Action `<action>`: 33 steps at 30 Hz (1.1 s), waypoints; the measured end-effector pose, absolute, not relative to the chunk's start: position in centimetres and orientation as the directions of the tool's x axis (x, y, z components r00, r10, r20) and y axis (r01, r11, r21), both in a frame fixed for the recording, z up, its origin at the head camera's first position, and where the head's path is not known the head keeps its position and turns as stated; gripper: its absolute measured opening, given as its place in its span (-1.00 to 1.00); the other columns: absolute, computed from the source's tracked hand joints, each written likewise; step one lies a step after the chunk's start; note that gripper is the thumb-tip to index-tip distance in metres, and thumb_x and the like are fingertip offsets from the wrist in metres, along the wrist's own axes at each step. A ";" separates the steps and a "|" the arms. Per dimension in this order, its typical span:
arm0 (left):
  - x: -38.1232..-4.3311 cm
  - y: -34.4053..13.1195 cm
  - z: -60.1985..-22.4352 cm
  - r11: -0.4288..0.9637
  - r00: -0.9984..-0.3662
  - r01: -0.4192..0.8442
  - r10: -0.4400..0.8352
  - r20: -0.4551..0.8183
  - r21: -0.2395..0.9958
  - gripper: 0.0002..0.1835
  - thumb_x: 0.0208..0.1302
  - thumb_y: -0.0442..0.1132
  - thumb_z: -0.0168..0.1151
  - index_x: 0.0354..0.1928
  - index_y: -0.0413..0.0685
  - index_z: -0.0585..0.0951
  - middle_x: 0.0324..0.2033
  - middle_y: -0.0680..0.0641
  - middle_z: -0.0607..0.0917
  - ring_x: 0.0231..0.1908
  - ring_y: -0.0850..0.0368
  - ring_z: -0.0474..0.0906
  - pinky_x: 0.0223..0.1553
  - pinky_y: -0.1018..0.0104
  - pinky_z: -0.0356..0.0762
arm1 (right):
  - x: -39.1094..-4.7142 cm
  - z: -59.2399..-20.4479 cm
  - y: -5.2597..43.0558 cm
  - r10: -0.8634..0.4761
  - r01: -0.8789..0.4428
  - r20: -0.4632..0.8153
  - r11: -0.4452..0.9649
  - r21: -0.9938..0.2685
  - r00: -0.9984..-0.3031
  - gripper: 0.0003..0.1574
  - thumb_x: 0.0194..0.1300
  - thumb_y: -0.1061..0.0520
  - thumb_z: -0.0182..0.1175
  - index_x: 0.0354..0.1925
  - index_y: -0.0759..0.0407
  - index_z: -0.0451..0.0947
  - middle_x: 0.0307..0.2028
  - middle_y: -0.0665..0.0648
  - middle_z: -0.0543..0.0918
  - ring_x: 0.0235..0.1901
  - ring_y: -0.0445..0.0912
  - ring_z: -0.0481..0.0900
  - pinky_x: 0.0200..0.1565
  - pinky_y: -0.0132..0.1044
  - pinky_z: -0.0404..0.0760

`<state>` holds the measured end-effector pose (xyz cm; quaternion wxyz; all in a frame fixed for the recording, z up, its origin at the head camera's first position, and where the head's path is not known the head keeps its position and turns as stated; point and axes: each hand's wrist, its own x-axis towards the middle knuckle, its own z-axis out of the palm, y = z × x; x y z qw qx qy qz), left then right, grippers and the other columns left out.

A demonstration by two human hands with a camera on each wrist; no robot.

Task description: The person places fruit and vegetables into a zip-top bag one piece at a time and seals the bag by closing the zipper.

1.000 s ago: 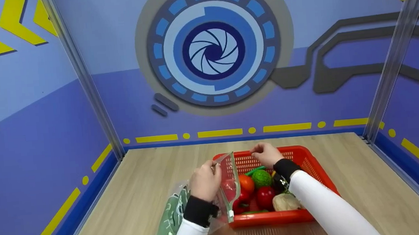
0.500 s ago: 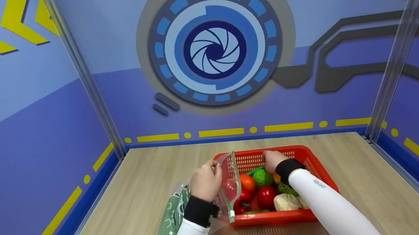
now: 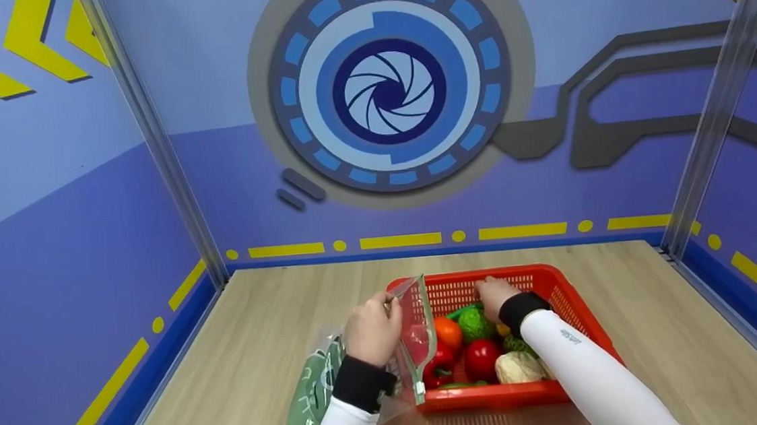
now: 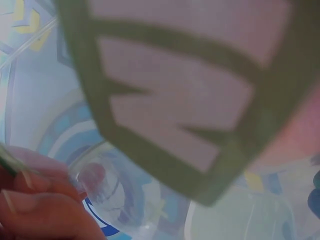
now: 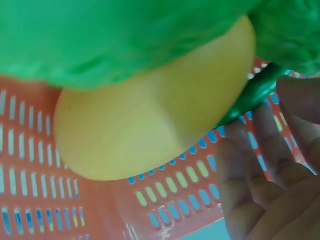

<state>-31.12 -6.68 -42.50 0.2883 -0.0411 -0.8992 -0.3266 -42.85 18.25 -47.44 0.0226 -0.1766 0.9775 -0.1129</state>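
Observation:
My left hand (image 3: 373, 331) pinches the top edge of a clear zip bag (image 3: 425, 344), its mouth gaping toward the basket. The bag's green-printed part (image 3: 308, 393) lies on the table to the left. Inside the back of the red basket (image 3: 488, 398) is my right hand (image 3: 495, 296). The right wrist view shows its fingertips right at a slim, glossy green vegetable (image 5: 257, 92), the thumb apart from the fingers. A smooth yellow piece (image 5: 145, 130) and a bumpy green one (image 5: 110, 40) lie close by. Folded fingers (image 4: 37, 200) show at the left wrist view's edge.
In the basket are a red bell pepper (image 3: 439, 370), an orange round piece (image 3: 447, 332), a round red piece (image 3: 482, 360) and a pale, lumpy piece (image 3: 519, 367). Wood-look table (image 3: 266, 329) surrounds the basket; printed panels (image 3: 393, 225) stand behind.
My right hand has moved from above the basket's back rim down into its back part, a little to the right. My left hand and the bag have stayed nearly still.

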 end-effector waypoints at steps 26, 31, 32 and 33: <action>-31.0 -6.7 -42.8 0.789 -0.827 0.268 -0.105 0.552 0.552 -0.88 0.33 -0.26 0.30 -0.26 -0.16 0.76 -0.47 -0.12 0.79 -0.57 0.06 0.64 -0.53 0.20 0.53 | -42.3 -48.3 18.8 -0.285 -0.287 0.045 0.934 -0.211 -0.958 -0.62 0.27 0.39 0.27 0.03 0.16 0.70 0.03 0.34 0.64 0.10 0.31 0.45 0.02 0.27 0.54; -31.2 -6.7 -42.7 0.785 -0.823 0.275 -0.105 0.558 0.555 -0.88 0.32 -0.27 0.30 -0.26 -0.17 0.76 -0.44 -0.15 0.80 -0.52 0.03 0.69 -0.49 0.18 0.57 | -42.5 -47.8 19.0 -0.282 -0.283 0.038 0.927 -0.246 -0.959 -0.62 0.37 0.27 0.21 0.15 0.22 0.59 0.06 0.32 0.69 0.10 0.34 0.52 0.11 0.34 0.46; -31.2 -6.7 -42.7 0.785 -0.822 0.276 -0.106 0.559 0.554 -0.88 0.32 -0.27 0.30 -0.26 -0.17 0.75 -0.44 -0.15 0.80 -0.52 0.02 0.69 -0.50 0.17 0.57 | -42.5 -47.6 19.1 -0.283 -0.284 0.042 0.925 -0.254 -0.958 -0.60 0.40 0.24 0.19 0.18 0.23 0.55 0.07 0.32 0.70 0.11 0.35 0.53 0.13 0.35 0.45; -31.2 -6.7 -42.7 0.787 -0.821 0.275 -0.106 0.560 0.552 -0.88 0.32 -0.27 0.31 -0.27 -0.16 0.75 -0.45 -0.14 0.80 -0.52 0.02 0.69 -0.50 0.17 0.57 | -42.6 -47.5 19.1 -0.283 -0.286 0.051 0.921 -0.265 -0.958 -0.60 0.42 0.21 0.18 0.19 0.24 0.53 0.07 0.33 0.70 0.12 0.36 0.54 0.15 0.35 0.44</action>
